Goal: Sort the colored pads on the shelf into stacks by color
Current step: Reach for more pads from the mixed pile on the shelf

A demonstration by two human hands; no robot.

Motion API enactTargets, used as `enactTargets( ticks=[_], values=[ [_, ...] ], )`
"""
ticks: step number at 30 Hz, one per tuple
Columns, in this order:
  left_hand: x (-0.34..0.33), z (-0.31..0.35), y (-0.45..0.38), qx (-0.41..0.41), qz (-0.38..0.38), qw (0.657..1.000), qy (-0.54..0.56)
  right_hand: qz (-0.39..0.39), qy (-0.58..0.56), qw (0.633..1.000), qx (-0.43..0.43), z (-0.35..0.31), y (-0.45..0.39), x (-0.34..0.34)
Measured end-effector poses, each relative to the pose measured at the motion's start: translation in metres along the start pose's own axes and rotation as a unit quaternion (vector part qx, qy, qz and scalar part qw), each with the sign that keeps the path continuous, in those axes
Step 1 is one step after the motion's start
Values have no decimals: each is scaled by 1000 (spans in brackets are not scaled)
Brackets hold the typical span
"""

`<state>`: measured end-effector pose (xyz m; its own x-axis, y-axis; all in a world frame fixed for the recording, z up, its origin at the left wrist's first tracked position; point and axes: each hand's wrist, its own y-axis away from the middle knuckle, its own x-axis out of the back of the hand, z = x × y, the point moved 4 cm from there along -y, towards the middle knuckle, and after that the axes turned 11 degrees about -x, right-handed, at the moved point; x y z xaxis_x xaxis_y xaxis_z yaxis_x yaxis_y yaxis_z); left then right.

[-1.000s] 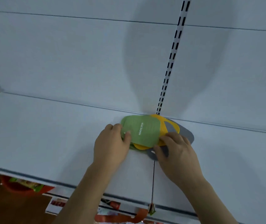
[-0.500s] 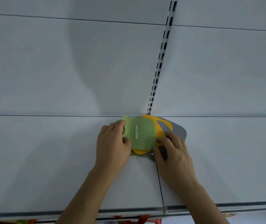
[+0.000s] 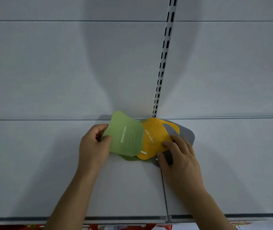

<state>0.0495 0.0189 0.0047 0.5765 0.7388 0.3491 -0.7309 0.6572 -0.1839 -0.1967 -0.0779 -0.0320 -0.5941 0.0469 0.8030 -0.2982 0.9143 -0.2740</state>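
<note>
Two hands on the pad pile, mid-shelf [image 3: 49, 163], close to the back wall. My left hand [image 3: 93, 146] pinches the top green pad [image 3: 125, 133] by its left edge, thumb on the upper face, fingers curled under; the pad is lifted and curved, its far corner raised above the shelf's back line. White lettering runs along its middle, too small to read. Left forearm comes in from the lower left, wrist about straight.

My right hand [image 3: 177, 155] lies palm down on the right side of the pile, fingers fairly straight, tips pressing on the yellow pad [image 3: 154, 130]; the thumb touches the near corner of the grey pad [image 3: 187, 133] under it. Right forearm enters from the lower right.

The yellow pad lies flat, partly under the green one. Another green pad [image 3: 130, 159] peeks out at the bottom of the pile. The slotted upright [image 3: 163, 60] rises on the back wall just behind the pile.
</note>
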Motion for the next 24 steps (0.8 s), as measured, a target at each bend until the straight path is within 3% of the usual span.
enactTargets(
  ticks=[6, 10, 12, 15, 16, 17, 19, 20, 24],
  values=[
    [8, -14, 8, 75, 4, 997, -23, -14, -20, 999, -36, -2, -3, 4],
    [4, -13, 13, 76, -52, 996, -10, 6, -116, 990, -77, -14, -13, 19],
    [4, -16, 13, 71, -66, 995, -4, -19, -223, 966, -128, -24, -18, 23],
    [5, -17, 13, 65, -77, 995, -4, -99, -385, 893, -210, -40, -17, 12],
    [5, -16, 14, 61, -81, 995, -9, -107, -384, 895, -200, -44, -14, 8],
    [5, -16, 14, 55, -85, 995, -16, -93, -331, 923, -171, -47, -11, 6],
    [4, -16, 15, 40, -95, 994, -35, -32, -119, 987, -101, -44, -4, 1],
    [4, -16, 15, 37, -98, 994, -41, -9, -51, 995, -89, -40, -1, -1],
    [2, -13, 14, 34, -94, 994, -39, 4, -58, 997, -59, -30, -11, -2]
  ],
)
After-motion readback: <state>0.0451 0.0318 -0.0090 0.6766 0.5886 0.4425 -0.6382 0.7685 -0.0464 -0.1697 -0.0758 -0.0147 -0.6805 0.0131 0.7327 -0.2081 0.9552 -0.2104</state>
